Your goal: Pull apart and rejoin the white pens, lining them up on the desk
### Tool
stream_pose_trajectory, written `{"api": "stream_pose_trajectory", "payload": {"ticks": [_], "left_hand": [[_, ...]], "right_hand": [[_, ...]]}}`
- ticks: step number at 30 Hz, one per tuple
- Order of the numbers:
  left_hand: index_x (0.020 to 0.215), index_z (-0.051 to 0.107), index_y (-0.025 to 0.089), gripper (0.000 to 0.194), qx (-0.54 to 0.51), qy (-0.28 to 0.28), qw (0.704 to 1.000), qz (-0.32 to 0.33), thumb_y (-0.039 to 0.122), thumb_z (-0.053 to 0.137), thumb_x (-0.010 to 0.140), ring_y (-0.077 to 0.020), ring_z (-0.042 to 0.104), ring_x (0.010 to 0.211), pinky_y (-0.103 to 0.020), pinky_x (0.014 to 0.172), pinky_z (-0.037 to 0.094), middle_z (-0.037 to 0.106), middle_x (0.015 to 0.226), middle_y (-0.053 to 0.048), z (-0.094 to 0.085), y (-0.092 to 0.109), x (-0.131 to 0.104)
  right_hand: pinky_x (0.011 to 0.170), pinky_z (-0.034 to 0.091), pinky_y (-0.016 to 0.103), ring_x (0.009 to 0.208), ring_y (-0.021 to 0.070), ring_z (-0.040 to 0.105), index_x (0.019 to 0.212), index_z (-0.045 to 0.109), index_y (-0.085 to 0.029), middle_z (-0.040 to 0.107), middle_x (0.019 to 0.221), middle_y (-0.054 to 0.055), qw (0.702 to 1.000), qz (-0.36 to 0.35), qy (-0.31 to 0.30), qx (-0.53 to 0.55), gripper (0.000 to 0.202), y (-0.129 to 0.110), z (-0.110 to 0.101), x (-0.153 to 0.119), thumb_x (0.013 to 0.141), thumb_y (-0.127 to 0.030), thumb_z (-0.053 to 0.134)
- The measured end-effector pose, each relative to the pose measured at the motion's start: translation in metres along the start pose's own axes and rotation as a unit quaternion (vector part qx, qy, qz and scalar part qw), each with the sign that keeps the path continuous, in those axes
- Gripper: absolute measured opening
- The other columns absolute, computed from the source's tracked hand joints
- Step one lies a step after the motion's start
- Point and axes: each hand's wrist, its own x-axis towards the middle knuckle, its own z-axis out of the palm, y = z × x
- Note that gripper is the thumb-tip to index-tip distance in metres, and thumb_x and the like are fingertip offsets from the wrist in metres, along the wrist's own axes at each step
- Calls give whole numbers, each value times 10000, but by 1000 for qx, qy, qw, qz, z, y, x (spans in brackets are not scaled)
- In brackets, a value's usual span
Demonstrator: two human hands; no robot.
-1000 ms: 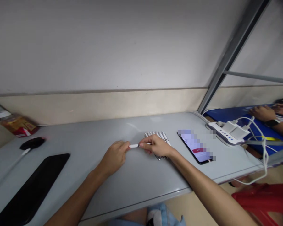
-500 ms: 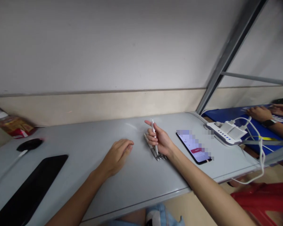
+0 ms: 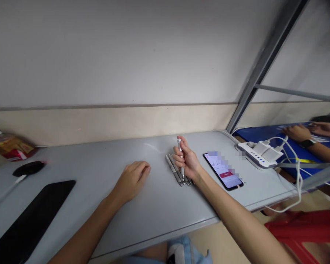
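Observation:
A white and grey pen (image 3: 182, 171) stands nearly upright in my right hand (image 3: 189, 161), with fingers wrapped round it and the thumb near its top. Beneath and beside that hand, several similar pens (image 3: 174, 172) lie side by side on the grey table (image 3: 154, 205), partly covered by the hand. My left hand (image 3: 133, 179) rests on the table to the left of the pens, its fingers curled together; whether anything is inside them is hidden.
Right of the pens lies a lit phone (image 3: 224, 171), then a white power strip (image 3: 257, 156) with plugs and cables. At left are a black mat (image 3: 35, 220), a black round object (image 3: 29, 168) and a bottle (image 3: 12, 146). Another person's hands (image 3: 297, 132) rest at far right.
My right index finger, stretched out before, is now drawn in near the pen's top. The whole view has shifted slightly, and more of the lying pens shows.

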Motion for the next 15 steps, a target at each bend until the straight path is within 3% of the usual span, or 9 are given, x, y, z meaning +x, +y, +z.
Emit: {"api": "stream_pose_trajectory", "payload": {"ticks": [9, 15], "left_hand": [[752, 506, 210, 227, 105, -3, 992, -63, 302, 385, 920, -167, 530, 627, -284, 617, 335, 581, 695, -12, 0, -13, -3], [741, 520, 217, 233, 125, -11, 987, -99, 324, 397, 908, -173, 541, 605, -278, 588, 315, 587, 672, -13, 0, -13, -3]], "right_hand": [[391, 62, 186, 439, 61, 120, 1056, 453, -338, 252, 618, -82, 1000, 6, -8, -27, 253, -1, 0, -1, 874, -437, 599], [384, 63, 183, 436, 62, 121, 1126, 452, -361, 254, 613, -85, 999, 4, -7, -32, 312, 0, -1, -1, 866, -432, 608]]}}
